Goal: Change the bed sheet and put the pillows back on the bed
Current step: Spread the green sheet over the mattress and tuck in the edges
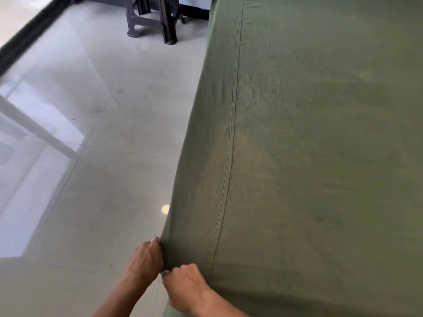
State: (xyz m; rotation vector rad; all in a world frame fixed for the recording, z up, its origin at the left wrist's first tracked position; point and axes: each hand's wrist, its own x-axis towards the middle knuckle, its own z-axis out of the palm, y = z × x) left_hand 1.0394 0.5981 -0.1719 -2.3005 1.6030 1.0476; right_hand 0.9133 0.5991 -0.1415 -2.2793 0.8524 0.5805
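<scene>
I look down on a glossy pale tiled floor (96,156) that fills the left of the view, with the legs of a dark plastic chair (155,21) at the far end. The bed (400,24) takes the whole right side, and the green sheet (320,145) covers it, matte woven cotton, lightly creased, with one stitched seam (231,133) running near to far just inside the left edge. That long axis is what my next pull depends on, I judge: the hanging side drops to the left, and both grips sit at its near end. My left hand (146,259) pinches the edge, fingers curled into the fabric; my right hand (185,282), just beside and nearer, is clamped on the same fold. No pillows show.
</scene>
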